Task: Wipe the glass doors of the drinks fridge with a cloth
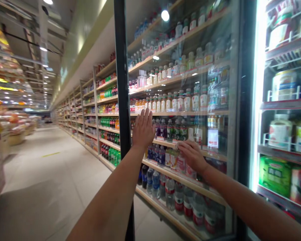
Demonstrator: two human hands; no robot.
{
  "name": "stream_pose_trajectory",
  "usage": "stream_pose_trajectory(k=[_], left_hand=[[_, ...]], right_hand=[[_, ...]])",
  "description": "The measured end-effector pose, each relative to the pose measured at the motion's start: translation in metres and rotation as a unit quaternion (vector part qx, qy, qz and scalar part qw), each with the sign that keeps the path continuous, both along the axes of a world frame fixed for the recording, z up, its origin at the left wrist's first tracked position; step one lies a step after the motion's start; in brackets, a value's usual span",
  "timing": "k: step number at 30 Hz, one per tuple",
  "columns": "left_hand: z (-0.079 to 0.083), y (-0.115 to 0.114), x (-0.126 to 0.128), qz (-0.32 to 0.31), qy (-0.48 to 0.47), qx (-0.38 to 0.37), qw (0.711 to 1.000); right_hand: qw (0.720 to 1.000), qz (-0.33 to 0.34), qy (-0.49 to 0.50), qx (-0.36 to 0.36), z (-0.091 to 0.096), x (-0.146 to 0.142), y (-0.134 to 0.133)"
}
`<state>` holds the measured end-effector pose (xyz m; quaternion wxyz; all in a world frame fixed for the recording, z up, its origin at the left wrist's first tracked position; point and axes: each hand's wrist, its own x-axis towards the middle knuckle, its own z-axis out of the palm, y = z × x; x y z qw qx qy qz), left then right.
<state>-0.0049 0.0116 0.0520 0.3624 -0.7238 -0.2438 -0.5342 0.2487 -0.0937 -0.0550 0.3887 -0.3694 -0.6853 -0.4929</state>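
Lying flat and open against the glass door [174,125] swung out beside the lit fridge [258,100], the left hand [144,130] probably steadies it, while the right hand [192,154] bends its fingers near the pane, its grip unclear.

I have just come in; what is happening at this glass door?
A person's left hand is open, palm toward an open, black-framed glass door. The right hand is lower, fingers bent close to the door; whether it holds something small is unclear. Drink bottles on wooden shelves show through the door, and a lit cooler stands to the right.
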Motion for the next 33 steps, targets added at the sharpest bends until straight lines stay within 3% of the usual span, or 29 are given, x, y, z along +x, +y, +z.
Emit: stream_pose_trajectory(k=[3,6,9,12,14,16,19,24,29,31,33], left_hand=[[0.000,0.000,0.000,-0.001,-0.002,0.001,1.000],[-0.001,-0.003,0.000,-0.001,-0.001,-0.009,1.000],[-0.001,-0.006,-0.001,0.001,0.000,-0.014,1.000],[-0.001,-0.008,-0.002,0.006,0.000,-0.009,1.000],[-0.002,-0.008,-0.002,0.008,0.002,-0.008,1.000],[-0.002,-0.009,-0.003,0.007,0.004,-0.011,1.000],[-0.002,-0.010,-0.003,0.004,0.004,-0.016,1.000],[-0.003,-0.014,-0.003,0.008,0.006,-0.012,1.000],[-0.002,-0.016,-0.004,0.028,0.011,-0.012,0.999],[-0.003,-0.016,-0.004,0.037,0.011,-0.011,0.999],[-0.004,-0.015,-0.004,0.044,0.011,-0.006,0.999]], right_hand=[[0.998,0.012,-0.032,-0.045,0.006,0.016,-0.006],[0.998,-0.009,0.064,0.017,0.013,0.031,-0.009],[0.983,-0.047,0.156,0.090,0.001,0.042,-0.011],[0.985,-0.064,0.147,0.057,-0.008,0.060,-0.018],[0.986,-0.070,0.146,0.037,0.000,0.077,-0.024],[0.975,-0.089,0.192,0.066,0.013,0.095,-0.030],[0.931,-0.130,0.305,0.151,0.020,0.113,-0.035],[0.893,-0.179,0.384,0.153,-0.008,0.128,-0.042],[0.752,-0.246,0.597,0.135,-0.002,0.149,-0.052],[0.730,-0.243,0.625,0.130,0.002,0.153,-0.056],[0.737,-0.242,0.617,0.130,0.001,0.153,-0.059]])
